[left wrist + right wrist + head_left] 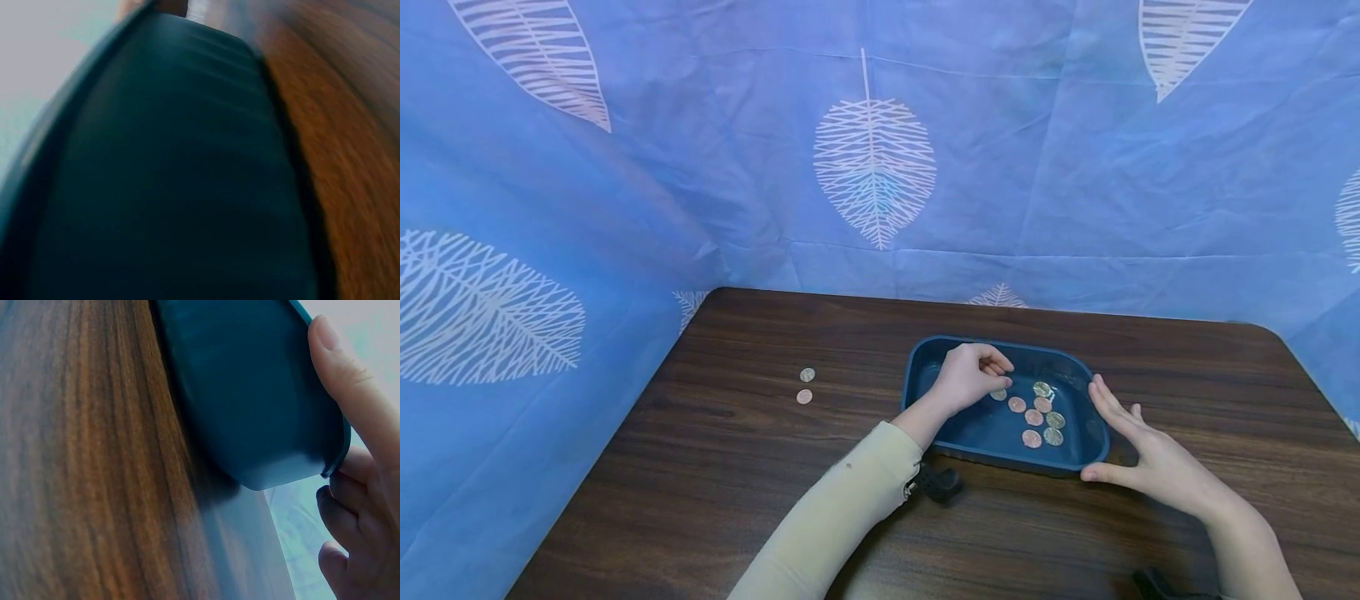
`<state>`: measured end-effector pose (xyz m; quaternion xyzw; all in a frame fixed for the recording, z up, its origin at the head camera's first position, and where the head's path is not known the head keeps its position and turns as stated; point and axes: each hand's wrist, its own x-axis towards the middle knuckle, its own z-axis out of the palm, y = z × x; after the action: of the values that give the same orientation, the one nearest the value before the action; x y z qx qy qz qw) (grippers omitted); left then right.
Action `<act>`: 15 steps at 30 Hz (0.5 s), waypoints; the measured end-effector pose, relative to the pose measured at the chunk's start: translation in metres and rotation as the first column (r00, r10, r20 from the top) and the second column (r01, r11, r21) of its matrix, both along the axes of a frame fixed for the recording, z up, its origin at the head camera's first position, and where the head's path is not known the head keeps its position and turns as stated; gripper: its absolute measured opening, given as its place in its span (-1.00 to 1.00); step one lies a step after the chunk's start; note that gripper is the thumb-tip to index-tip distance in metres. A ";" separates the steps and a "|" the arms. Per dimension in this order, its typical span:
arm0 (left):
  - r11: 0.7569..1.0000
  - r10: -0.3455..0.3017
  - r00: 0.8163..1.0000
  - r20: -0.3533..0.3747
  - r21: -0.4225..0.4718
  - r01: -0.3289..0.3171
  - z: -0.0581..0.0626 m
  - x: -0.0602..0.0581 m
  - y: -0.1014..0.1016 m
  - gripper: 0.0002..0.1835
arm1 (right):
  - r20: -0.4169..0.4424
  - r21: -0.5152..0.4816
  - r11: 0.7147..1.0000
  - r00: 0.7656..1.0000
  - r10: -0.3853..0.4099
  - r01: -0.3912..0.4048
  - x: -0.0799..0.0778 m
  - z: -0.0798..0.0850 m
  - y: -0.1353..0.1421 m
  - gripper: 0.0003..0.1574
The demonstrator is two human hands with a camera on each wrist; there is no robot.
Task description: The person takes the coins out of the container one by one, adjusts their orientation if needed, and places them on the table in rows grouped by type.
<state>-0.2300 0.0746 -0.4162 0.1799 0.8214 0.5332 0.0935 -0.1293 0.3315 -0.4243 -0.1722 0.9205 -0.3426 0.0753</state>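
Note:
A dark blue rectangular tray (977, 437) holds several copper and silver coins (1032, 438), mostly toward its right half. My left hand (964, 379) is inside the tray with its fingers bent and a small gap between thumb and index finger. A silver coin (997, 394) lies just under the thumb tip. At the tray's right end, my right hand (1138, 442) holds the rim, its thumb at the near corner and fingers along the far side. In the right wrist view, the thumb (350, 381) lies against the rim of the tray (250, 394).
On the brown wooden table (700, 483), a silver coin (807, 374) and a copper coin (804, 397) lie left of the tray. Behind the table hangs a blue cloth (737, 167) with white leaf shapes. The left wrist view shows the tray's outer wall (175, 156) close up.

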 end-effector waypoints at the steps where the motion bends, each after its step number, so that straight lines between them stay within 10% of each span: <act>1: 1.000 0.000 1.000 -0.004 -0.018 0.000 -0.001 0.000 -0.001 -0.87 | 0.000 -0.002 1.000 1.000 0.002 -0.002 0.000 0.000 0.000 0.35; 15: 0.924 -0.070 0.997 -0.039 -0.378 0.051 -0.010 -0.002 0.004 -0.81 | -0.001 -0.003 1.000 1.000 -0.004 0.004 0.002 0.000 0.000 0.35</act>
<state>-0.2321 0.0789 -0.4260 0.1976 0.9046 0.3577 0.1213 -0.1271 0.3311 -0.4243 -0.1705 0.9204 -0.3441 0.0739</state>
